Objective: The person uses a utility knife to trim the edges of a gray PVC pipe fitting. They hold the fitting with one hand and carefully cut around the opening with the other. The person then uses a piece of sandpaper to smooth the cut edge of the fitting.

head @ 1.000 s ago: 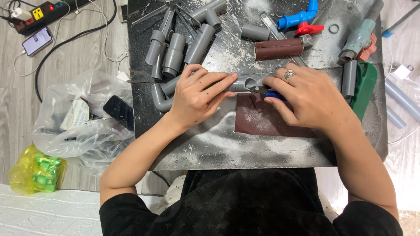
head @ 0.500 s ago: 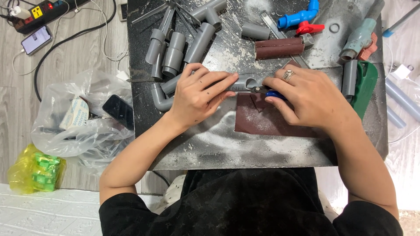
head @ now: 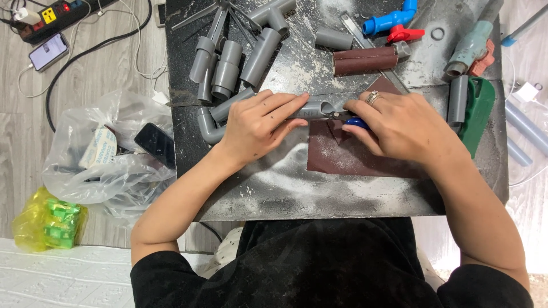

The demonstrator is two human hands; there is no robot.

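Dusty black bench (head: 274,194) on a pale wood-look floor, white powder smeared all over the top. Nearest me on it, a flat sheet of reddish-brown sandpaper (head: 354,159). Above its top edge I see my left hand (head: 260,122) lying palm down, fingers stretched out flat and pressing on a short grey plastic pipe (head: 311,107) that lies across the bench. My right hand (head: 399,128) is curled shut at the pipe's right end, pinching a small blue-handled tool (head: 357,121) against it; can't tell what kind of tool. Left of the left hand, a grey pipe elbow (head: 208,126). Farther back, a cluster of grey pipe fittings (head: 228,63), a roll of brown sandpaper (head: 365,60), a blue pipe elbow (head: 391,18). Off the bench at left, a clear plastic bag (head: 103,165) on the floor.
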